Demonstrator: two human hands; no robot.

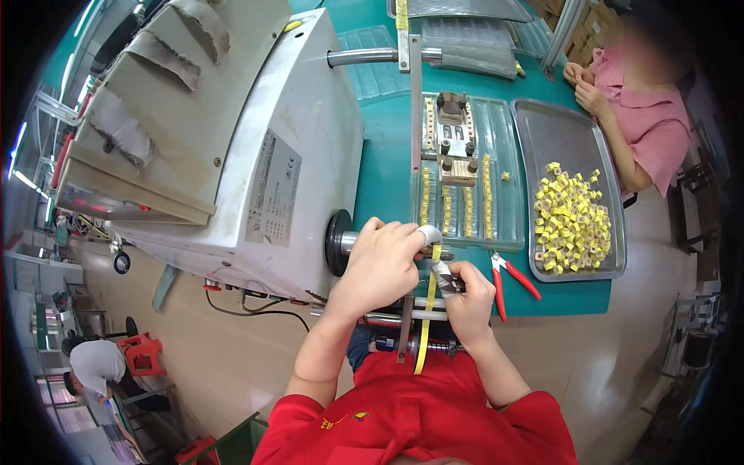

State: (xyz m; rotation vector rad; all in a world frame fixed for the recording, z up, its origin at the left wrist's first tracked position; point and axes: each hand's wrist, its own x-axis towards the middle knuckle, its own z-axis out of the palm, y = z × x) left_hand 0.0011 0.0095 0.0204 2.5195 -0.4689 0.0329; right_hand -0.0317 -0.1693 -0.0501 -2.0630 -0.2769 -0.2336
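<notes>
My left hand (384,263) is closed at the end of the metal spindle (350,242) of a white machine. A white wrap covers its index fingertip, and its thumb and whatever it grips are hidden. A narrow yellow tape (424,333) runs from the rollers near my lap up between my hands to the spindle tip. Just right of the tape, my right hand (470,304) is closed, its wrapped index finger reaching up beside the spindle. Something small and dark shows at its thumb, too covered to name.
The white machine (287,155) fills the left. Beyond my hands lies a clear plastic tray (504,213) with rows of yellow-wrapped parts and a metal fixture (456,139). Red-handled nippers (515,279) lie near a metal tray (542,128) heaped with yellow parts (572,221). A co-worker (643,132) sits at right.
</notes>
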